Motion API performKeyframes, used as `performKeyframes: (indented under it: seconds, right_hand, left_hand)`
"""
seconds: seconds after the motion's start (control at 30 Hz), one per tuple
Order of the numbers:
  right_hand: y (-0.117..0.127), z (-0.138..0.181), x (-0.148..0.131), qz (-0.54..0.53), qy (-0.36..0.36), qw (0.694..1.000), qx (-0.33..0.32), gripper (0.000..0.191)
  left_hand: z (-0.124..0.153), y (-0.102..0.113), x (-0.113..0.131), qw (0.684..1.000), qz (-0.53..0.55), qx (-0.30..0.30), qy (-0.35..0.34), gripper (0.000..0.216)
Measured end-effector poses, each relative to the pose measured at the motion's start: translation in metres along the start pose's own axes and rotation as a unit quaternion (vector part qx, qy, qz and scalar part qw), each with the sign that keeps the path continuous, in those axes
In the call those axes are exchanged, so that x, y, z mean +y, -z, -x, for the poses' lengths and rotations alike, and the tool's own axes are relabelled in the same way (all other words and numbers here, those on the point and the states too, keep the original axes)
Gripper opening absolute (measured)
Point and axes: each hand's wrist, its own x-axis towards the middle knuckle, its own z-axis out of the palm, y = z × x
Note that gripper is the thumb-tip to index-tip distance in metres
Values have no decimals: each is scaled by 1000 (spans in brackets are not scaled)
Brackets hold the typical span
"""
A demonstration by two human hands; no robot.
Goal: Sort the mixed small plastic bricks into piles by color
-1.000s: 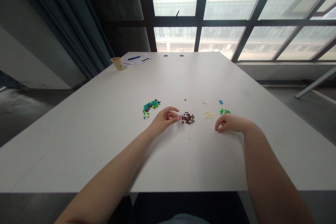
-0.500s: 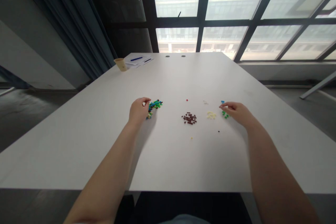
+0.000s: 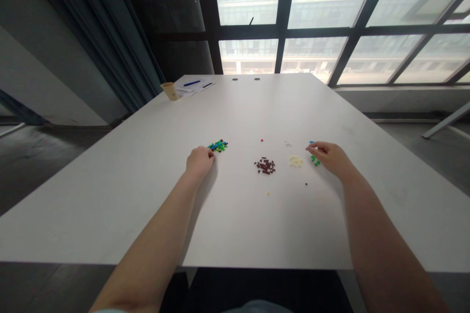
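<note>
My left hand [image 3: 199, 160] rests on the table at the near left edge of a mixed pile of small toy building bricks [image 3: 219, 145], green, blue and dark. Its fingers are curled inward, and whatever they hold is hidden. Over to the right, my right hand [image 3: 328, 154] hovers with thumb and fingertips pinched; anything between them is too small to name. Beneath and beside it lie green bricks [image 3: 315, 160] and a partly covered blue brick [image 3: 312, 142]. Pale yellow bricks [image 3: 295, 161] lie just left of that hand.
Dark brown bricks [image 3: 265, 166] form a heap mid-table. Scattered about are white bricks [image 3: 288, 143], a red piece [image 3: 262, 140], a yellow piece [image 3: 268, 193] and a black piece [image 3: 306, 184]. Farther back on the white table [image 3: 257, 112] are a paper cup [image 3: 170, 92] and papers with a pen [image 3: 191, 82].
My left hand has shifted toward me and slightly right, its fingers curling in, and now covers the near part of the mixed pile. My right hand stays almost still.
</note>
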Motion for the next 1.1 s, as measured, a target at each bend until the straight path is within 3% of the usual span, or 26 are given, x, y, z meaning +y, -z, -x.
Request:
performKeyframes:
  seconds: [0.17, 0.3, 0.37, 0.47, 0.63, 0.73, 0.83, 1.0, 1.1]
  right_hand:
    - [1, 1, -2, 12, 15, 1000, 0, 42]
    - [1, 3, -6, 12, 22, 1000, 14, 42]
    - [-1, 4, -12, 7, 30, 999, 24, 41]
    - [-8, 7, -25, -2, 54, 998, 16, 38]
    - [-24, 16, -50, -33, 141, 989, 5, 32]
    - [-36, 27, -65, -85, 213, 973, 22, 29]
    - [-46, 39, -78, -127, 276, 952, 30, 24]
    - [-56, 48, -87, -144, 361, 920, 57, 17]
    - [-59, 47, -87, -140, 377, 913, 77, 14]
  left_hand:
    - [1, 2, 3, 996, 83, 31, -11, 18]
    - [5, 8, 22, 956, 291, 37, -21, 16]
    - [10, 12, 38, 903, 429, -8, -24, 20]
    - [23, 14, 61, 788, 603, -121, 9, 34]
    - [44, 12, 87, 595, 758, -260, 57, 32]
    - [50, 10, 93, 517, 799, -302, 53, 29]
    - [52, 8, 95, 512, 795, -320, 57, 28]
    - [52, 8, 97, 584, 762, -275, 54, 28]
    - [52, 10, 100, 608, 754, -246, 20, 27]
